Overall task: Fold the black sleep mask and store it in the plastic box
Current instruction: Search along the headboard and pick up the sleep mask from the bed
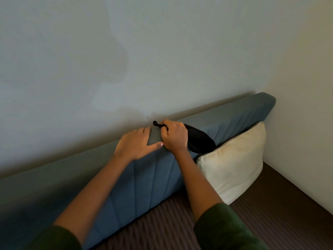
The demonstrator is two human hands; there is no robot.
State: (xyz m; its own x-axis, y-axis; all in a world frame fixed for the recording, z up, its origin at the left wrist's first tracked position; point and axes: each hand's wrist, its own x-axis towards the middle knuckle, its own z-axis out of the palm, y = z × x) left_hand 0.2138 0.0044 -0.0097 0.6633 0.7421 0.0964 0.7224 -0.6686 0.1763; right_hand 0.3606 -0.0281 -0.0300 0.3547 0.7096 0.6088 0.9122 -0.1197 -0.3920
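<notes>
The right hand [175, 137] has its grip closed on the strap of the black sleep mask [199, 139], draped over the headboard [144, 177] top beside a cream pillow [232, 163]. The left hand [136, 144] lies flat and open on the headboard, just left.

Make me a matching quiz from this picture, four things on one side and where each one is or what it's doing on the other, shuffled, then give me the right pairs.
Things:
1. left hand
2. right hand
3. mask
4. pillow

States:
A. leans against the headboard, by the corner
B. lies flat on the headboard's top edge
C. grips the mask's strap
D. drapes over the headboard's top, black

Pairs: 1-B, 2-C, 3-D, 4-A
</notes>
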